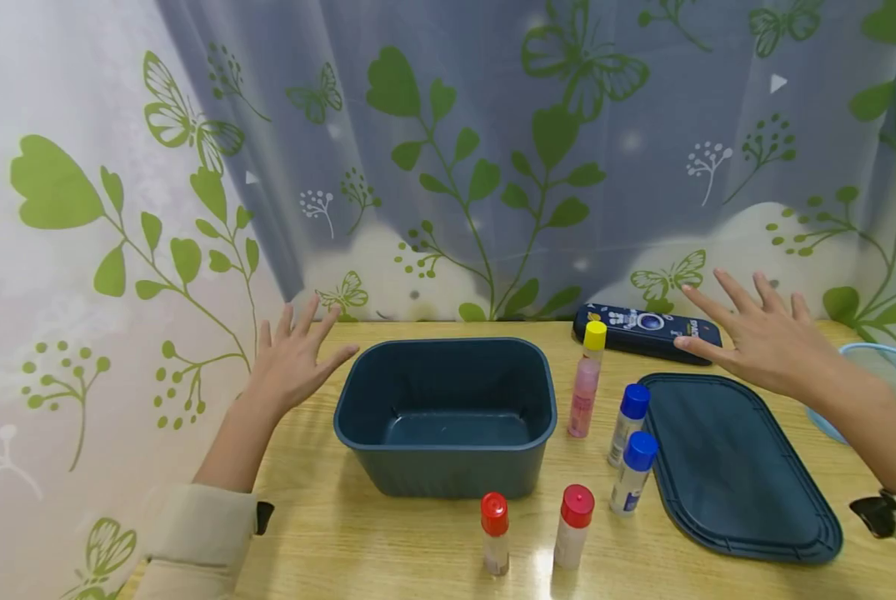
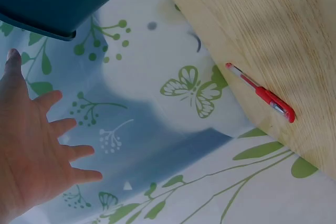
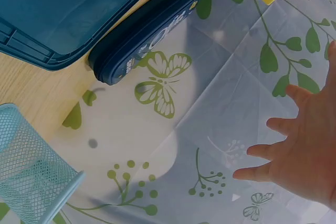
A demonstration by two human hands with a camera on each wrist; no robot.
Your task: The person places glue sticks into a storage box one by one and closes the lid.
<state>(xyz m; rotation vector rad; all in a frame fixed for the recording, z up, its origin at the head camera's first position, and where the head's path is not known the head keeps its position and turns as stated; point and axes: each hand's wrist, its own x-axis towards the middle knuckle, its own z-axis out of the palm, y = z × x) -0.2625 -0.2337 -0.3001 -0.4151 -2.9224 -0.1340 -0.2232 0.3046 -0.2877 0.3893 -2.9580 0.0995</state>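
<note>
My left hand (image 1: 292, 367) is raised with fingers spread, left of a dark teal bin (image 1: 448, 471), and holds nothing. On the other side my right hand (image 1: 773, 342) hovers with spread fingers above the bin's flat lid (image 1: 740, 467) and near a dark blue pencil case (image 1: 643, 333). Between bin and lid stand glue bottles: a pink one with a yellow cap (image 1: 585, 387) and two with blue caps (image 1: 628, 423). Closer to me are a red-capped glue stick (image 1: 495, 533) and another with a pinkish-red cap (image 1: 573, 527). The bin's visible inside is bare.
A light blue mesh pen holder (image 3: 39, 166) stands at the right, past the lid. In the left wrist view a red pen (image 2: 262, 94) lies on the wooden table (image 2: 283, 35). A leaf-patterned curtain (image 1: 448, 167) hangs along the table's back and left.
</note>
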